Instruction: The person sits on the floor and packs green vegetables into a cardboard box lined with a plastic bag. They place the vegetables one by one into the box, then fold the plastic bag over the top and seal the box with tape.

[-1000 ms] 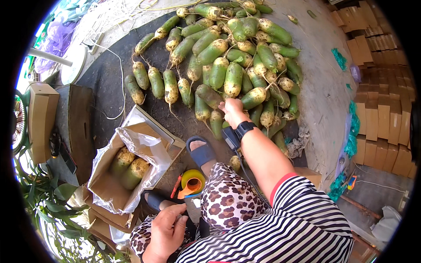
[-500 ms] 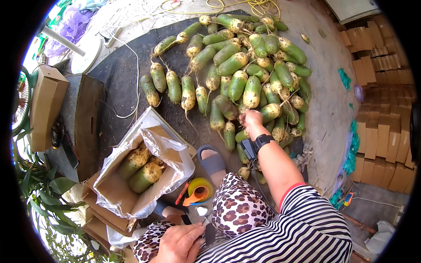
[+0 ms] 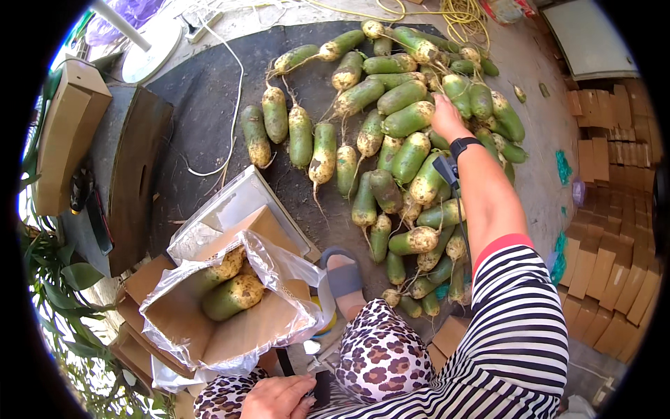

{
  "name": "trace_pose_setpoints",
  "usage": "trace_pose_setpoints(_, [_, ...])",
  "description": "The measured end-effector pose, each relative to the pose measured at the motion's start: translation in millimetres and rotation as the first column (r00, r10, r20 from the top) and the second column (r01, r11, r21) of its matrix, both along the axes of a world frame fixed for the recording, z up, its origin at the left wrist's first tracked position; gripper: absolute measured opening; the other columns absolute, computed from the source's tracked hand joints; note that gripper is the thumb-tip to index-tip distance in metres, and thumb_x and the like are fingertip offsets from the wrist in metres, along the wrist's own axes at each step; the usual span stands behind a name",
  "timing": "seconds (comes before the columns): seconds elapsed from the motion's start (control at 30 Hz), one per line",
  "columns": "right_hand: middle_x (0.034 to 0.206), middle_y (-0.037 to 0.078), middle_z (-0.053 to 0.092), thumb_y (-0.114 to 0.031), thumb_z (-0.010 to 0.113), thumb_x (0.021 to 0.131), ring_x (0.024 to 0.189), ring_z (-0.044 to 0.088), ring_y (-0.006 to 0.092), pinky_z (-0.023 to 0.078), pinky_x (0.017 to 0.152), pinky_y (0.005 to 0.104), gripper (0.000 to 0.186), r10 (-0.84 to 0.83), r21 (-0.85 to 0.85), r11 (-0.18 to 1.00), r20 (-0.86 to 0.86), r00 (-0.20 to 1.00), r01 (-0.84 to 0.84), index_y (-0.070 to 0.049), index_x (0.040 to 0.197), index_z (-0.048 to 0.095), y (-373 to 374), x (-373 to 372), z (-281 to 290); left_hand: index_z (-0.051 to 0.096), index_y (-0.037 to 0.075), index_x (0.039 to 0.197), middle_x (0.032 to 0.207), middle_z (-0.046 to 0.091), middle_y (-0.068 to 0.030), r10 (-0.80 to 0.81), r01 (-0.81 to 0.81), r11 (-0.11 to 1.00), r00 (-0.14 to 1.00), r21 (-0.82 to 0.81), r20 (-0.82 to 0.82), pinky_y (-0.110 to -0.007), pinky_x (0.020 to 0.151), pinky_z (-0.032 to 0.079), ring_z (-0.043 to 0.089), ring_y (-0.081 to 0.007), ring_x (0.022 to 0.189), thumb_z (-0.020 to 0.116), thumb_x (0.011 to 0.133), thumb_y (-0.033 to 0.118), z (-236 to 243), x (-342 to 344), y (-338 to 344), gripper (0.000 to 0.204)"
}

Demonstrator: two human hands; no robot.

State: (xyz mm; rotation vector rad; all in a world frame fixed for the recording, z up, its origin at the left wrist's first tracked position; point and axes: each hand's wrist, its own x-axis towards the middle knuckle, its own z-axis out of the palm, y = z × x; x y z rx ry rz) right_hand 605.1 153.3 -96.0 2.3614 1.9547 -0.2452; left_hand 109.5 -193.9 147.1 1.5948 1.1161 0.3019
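Note:
A big heap of green radishes (image 3: 410,158) with pale, soil-stained ends lies on a dark mat. My right hand (image 3: 448,119) reaches far into the heap, among the radishes at its upper middle. Its fingertips are partly hidden there, and I cannot tell whether they grip one. My left hand (image 3: 278,398) rests in my lap, its fingers together and bent beside a black strap (image 3: 322,388). What is under those fingers is hidden. To the left, a cardboard box (image 3: 269,338) lined with clear plastic holds a few radishes (image 3: 234,297).
The box leans by a pale flat panel (image 3: 283,209). A dark wooden stool (image 3: 143,174) with a carton (image 3: 70,136) stands left. Stacked flattened cardboard (image 3: 614,230) lines the right. A white cable (image 3: 234,119) crosses the mat; my sandalled foot (image 3: 342,276) is beside the box.
My right hand has moved away from me and rightward, deeper into the heap. My left hand stays in my lap. The view has shifted, and the lined box now hides most of the tape roll.

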Motion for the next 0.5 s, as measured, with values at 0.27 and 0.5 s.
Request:
trace_pose_setpoints(0.27, [0.135,0.023,0.056,-0.005,0.046,0.095,0.123,0.057,0.0364,0.049,0.101,0.046,0.03,0.188,-0.433,0.901,0.357,0.915,-0.017,-0.001,0.119,0.064,39,-3,-4,0.066,0.001,0.109,0.107,0.07,-0.0142,0.016,-0.018,0.998,1.0,-0.067,-0.025,-0.038,0.078,0.055,0.069,-0.0302,0.09,0.074,0.078,0.006,-17,-8,0,0.032])
trace_pose_setpoints(0.5, [0.088,0.03,0.062,-0.017,0.063,0.088,0.088,0.059,0.0488,0.047,0.075,0.0552,0.021,0.555,-0.33,0.792,0.036,0.831,-0.514,0.003,0.088,0.061,-20,-34,93,0.066,0.0,0.113,0.107,0.07,-0.0135,0.035,-0.036,0.994,0.999,0.101,0.012,-0.038,0.073,0.054,0.068,-0.0272,0.086,0.076,0.078,0.013,-11,-18,-25,0.039])
